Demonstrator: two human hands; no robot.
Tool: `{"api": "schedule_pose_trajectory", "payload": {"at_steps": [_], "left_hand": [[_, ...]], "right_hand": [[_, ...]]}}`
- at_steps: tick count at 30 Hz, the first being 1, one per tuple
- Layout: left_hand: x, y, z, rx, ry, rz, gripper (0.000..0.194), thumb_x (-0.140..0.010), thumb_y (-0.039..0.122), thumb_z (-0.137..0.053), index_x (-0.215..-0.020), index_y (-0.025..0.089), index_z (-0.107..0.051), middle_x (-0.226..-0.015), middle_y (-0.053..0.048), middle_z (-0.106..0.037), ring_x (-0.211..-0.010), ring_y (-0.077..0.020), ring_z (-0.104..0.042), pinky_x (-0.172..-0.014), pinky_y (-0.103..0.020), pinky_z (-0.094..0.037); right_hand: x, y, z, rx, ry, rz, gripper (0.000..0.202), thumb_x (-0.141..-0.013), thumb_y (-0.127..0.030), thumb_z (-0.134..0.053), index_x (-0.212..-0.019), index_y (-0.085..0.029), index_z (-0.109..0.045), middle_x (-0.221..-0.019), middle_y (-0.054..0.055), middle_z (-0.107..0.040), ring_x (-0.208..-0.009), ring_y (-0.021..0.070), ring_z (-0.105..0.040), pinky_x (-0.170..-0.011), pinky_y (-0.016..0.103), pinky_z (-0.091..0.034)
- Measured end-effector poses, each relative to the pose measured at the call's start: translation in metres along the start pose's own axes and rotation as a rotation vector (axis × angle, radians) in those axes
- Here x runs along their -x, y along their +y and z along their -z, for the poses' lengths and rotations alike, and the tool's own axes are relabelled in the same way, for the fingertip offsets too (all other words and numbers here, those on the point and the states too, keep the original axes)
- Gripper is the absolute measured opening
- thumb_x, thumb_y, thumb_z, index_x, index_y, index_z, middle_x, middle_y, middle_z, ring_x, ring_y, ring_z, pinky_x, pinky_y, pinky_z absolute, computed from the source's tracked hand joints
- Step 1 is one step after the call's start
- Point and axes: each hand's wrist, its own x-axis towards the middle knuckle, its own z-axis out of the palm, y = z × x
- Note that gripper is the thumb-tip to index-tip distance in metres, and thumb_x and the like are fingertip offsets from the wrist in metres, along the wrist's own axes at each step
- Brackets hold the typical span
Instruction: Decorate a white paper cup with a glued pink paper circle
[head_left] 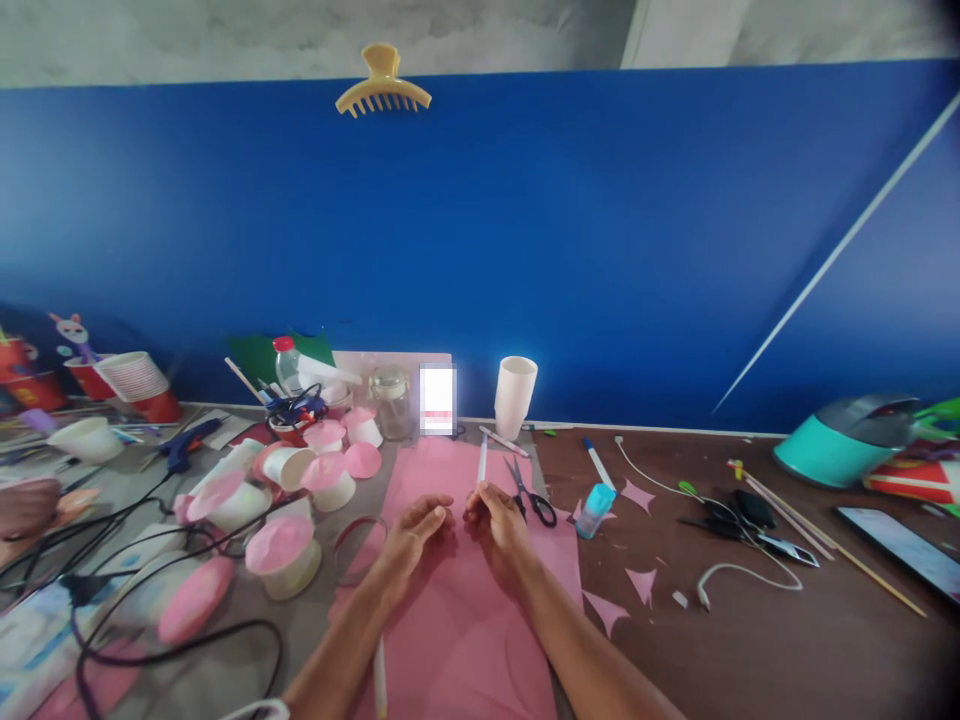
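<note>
Both my hands are over a large pink sheet [465,640] on the table. My left hand [424,525] has its fingers curled and apart from the palm, with nothing visible in it. My right hand [496,515] is curled with thumb and fingertips pressed together; what they hold, if anything, is too small to tell. Just beyond the right fingertips lies a white strip [482,455]. Black scissors [531,492] rest on the sheet to the right of that hand. A clear ring of tape [346,550] is left of my left hand.
Pink-topped paper cups [283,555] and black cables [247,630] crowd the left side. Behind the sheet stand a jar [390,405] and stacked white cups [514,395]. A glue bottle [595,512], pink scraps [641,585] and a white cable [750,570] lie right. Another person's hand [28,510] is far left.
</note>
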Motion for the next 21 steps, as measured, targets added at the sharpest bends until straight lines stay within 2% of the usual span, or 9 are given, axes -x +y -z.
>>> {"api": "schedule_pose_trajectory", "payload": {"at_steps": [6,10,13,17,21], "left_hand": [[0.001,-0.005,0.004,-0.137,0.042,-0.054,0.037,-0.064,0.04,-0.084,-0.089,0.016,-0.07,-0.072,0.0,-0.065,-0.062,-0.0103,-0.057,-0.059,-0.023,-0.046],[0.002,-0.004,0.0,-0.19,0.036,-0.094,0.037,-0.064,0.041,-0.083,-0.088,0.016,-0.07,-0.079,-0.002,-0.069,-0.067,-0.0125,-0.061,-0.065,-0.025,-0.047],[0.002,-0.004,-0.003,-0.278,0.011,-0.138,0.033,-0.067,0.04,-0.079,-0.088,0.015,-0.07,-0.075,-0.002,-0.069,-0.069,-0.0143,-0.061,-0.067,-0.026,-0.047],[-0.001,-0.008,-0.003,-0.362,0.014,-0.18,0.032,-0.069,0.04,-0.076,-0.088,0.015,-0.068,-0.069,-0.001,-0.066,-0.064,-0.0142,-0.058,-0.063,-0.026,-0.045],[-0.006,-0.014,0.001,-0.417,0.034,-0.189,0.029,-0.07,0.039,-0.075,-0.085,0.016,-0.067,-0.065,0.001,-0.063,-0.063,-0.0144,-0.057,-0.064,-0.026,-0.044]], "right_hand": [[0.003,0.003,-0.002,-0.021,-0.032,0.031,0.042,-0.075,-0.057,-0.066,-0.06,-0.02,-0.056,-0.056,-0.002,-0.054,-0.049,0.0112,-0.047,-0.044,0.023,-0.033],[0.009,0.004,-0.003,0.023,-0.088,0.056,0.037,-0.076,-0.052,-0.069,-0.062,-0.02,-0.059,-0.056,-0.003,-0.055,-0.05,0.0111,-0.048,-0.045,0.023,-0.035],[0.011,0.006,-0.004,0.053,-0.126,0.04,0.035,-0.076,-0.051,-0.069,-0.063,-0.02,-0.058,-0.053,-0.004,-0.053,-0.044,0.0096,-0.044,-0.043,0.023,-0.033],[0.009,0.01,-0.004,0.083,-0.137,0.041,0.035,-0.077,-0.051,-0.068,-0.064,-0.021,-0.054,-0.048,-0.007,-0.049,-0.04,0.0085,-0.039,-0.042,0.023,-0.029],[0.005,0.014,-0.002,0.121,-0.114,0.065,0.036,-0.073,-0.051,-0.072,-0.063,-0.021,-0.053,-0.052,-0.006,-0.051,-0.045,0.0095,-0.043,-0.046,0.023,-0.034]]}}
